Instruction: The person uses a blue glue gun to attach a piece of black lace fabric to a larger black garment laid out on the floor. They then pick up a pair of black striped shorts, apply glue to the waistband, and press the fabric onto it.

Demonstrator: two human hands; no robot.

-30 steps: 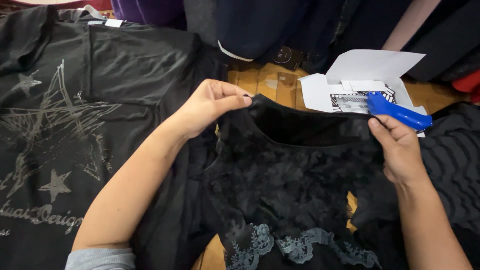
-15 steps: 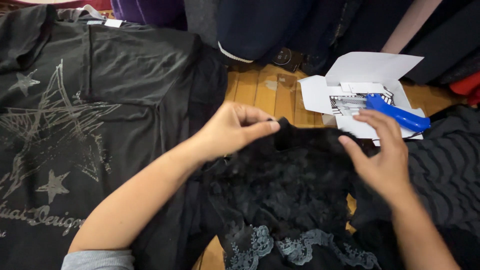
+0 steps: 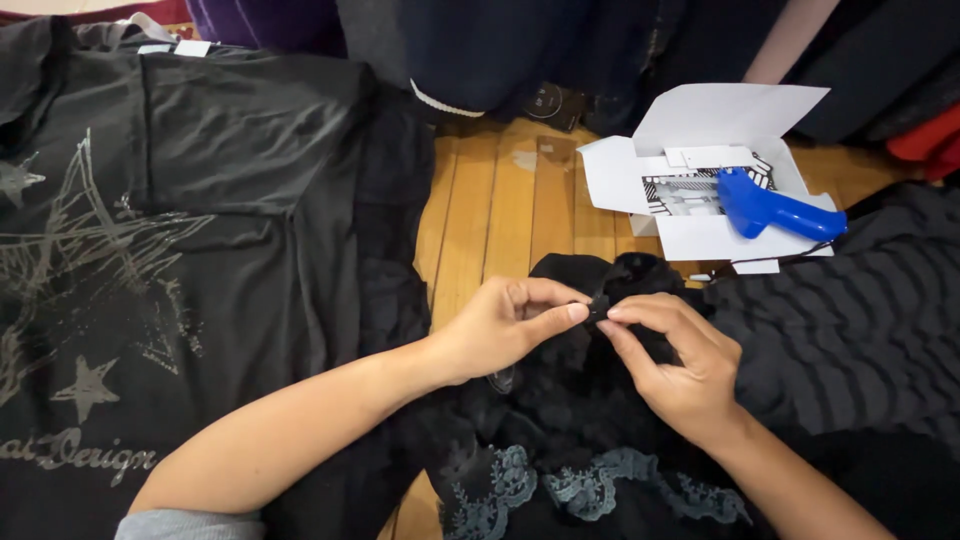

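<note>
To the far left of the black lace garment (image 3: pixel 590 420) lies a black T-shirt (image 3: pixel 180 230) spread flat, printed with pale grey stars and lettering, its right edge running alongside the garment's left side. Your left hand (image 3: pixel 505 325) comes in from the lower left and rests on the upper edge of the lace garment, thumb and forefinger pressed together in a tight pinch on a small fold of the black fabric at its top centre. The garment itself lies on the wooden floor (image 3: pixel 500 200), its top edge bunched up between your hands and a pale blue-grey lace trim (image 3: pixel 590 490) showing along its lower part. Your right hand (image 3: pixel 675 365) meets the left one right at that same spot, fingertips closed on the fabric just beside the left pinch, so the two grips almost touch. Above and to the right of the garment sits an open white cardboard box (image 3: pixel 700 175) with a blue tagging gun (image 3: pixel 775 207) lying in it. Directly right of the garment, touching it, is a dark ribbed knit piece (image 3: pixel 860 320).
</note>
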